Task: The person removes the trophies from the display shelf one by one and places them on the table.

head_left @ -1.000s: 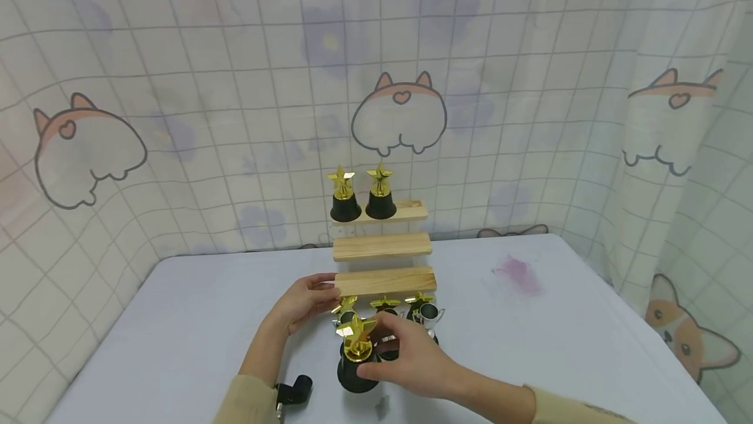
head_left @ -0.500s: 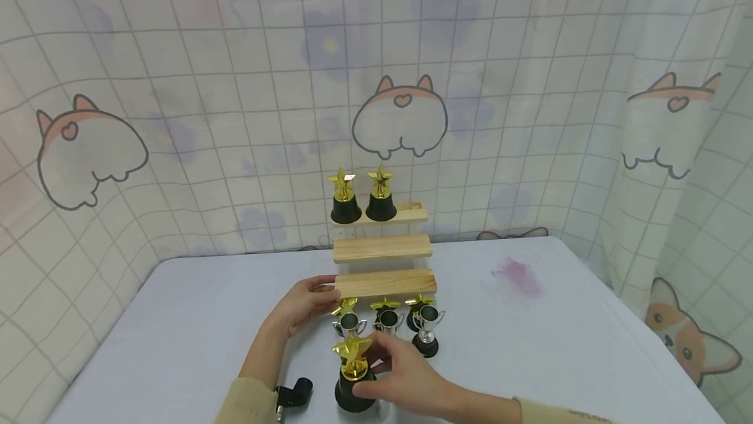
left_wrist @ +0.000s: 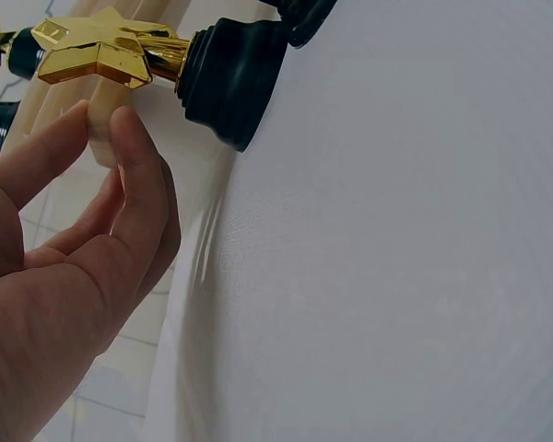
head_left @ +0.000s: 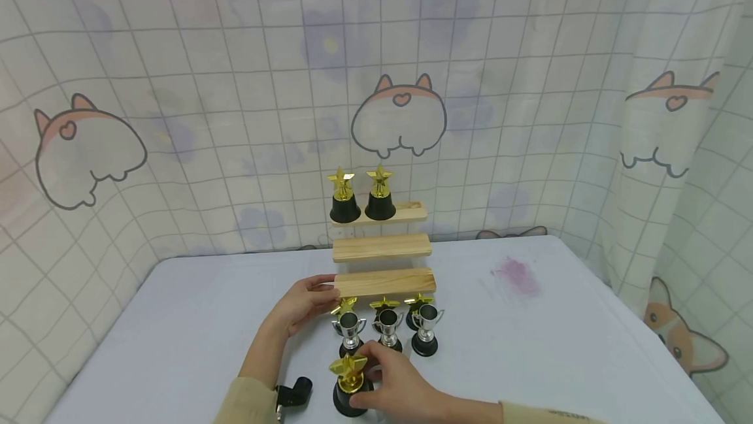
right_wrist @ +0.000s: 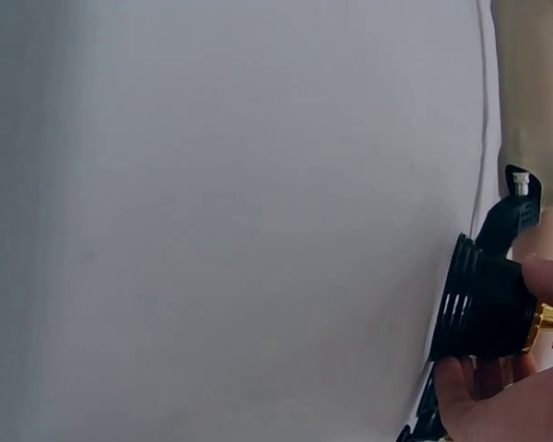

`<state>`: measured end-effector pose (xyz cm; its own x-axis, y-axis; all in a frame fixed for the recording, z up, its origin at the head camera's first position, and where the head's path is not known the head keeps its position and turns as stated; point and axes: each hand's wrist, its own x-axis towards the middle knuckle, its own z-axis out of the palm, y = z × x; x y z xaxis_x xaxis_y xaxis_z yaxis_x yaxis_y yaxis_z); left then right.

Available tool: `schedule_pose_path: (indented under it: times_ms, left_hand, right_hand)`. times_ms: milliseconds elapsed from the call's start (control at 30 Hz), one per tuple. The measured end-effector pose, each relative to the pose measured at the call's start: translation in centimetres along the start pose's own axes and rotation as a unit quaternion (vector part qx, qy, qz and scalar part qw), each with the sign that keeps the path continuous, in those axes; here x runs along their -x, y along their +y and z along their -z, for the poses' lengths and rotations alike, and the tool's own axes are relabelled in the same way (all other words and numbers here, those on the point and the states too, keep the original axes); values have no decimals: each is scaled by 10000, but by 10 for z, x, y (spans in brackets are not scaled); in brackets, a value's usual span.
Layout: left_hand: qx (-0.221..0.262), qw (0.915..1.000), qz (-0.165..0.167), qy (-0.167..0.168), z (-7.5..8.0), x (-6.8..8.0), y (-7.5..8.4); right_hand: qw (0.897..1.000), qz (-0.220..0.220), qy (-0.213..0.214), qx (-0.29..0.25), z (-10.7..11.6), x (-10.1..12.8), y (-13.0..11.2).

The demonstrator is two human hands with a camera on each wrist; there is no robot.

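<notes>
Wooden stepped shelf (head_left: 385, 281), frame centre, has the left hand (head_left: 301, 304) resting straight-fingered on its lowest step's end. Lower centre, the right hand (head_left: 395, 390) grips the gold star trophy (head_left: 350, 385) (black base on the bench (head_left: 176, 319)); best kept upright, held low.

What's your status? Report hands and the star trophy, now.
Right hand grips star trophy at table's near edge. Left hand rests on bottom wooden step. Three silver cups stand between trophy and steps.
</notes>
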<state>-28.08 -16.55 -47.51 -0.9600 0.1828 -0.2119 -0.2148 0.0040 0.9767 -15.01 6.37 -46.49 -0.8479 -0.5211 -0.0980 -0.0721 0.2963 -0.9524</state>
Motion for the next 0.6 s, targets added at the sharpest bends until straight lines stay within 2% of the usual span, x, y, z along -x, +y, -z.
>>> schedule_pose_path:
  times_ms: [267, 600]
  left_hand:
    - [56, 10000, -32, -19, -1, 0, 0]
    - [88, 10000, 2, 5, -1, 1, 0]
  right_hand:
    - [9990, 305, -66, 325, 3, 0, 5]
    - [9983, 366, -2, 452, 6, -4, 12]
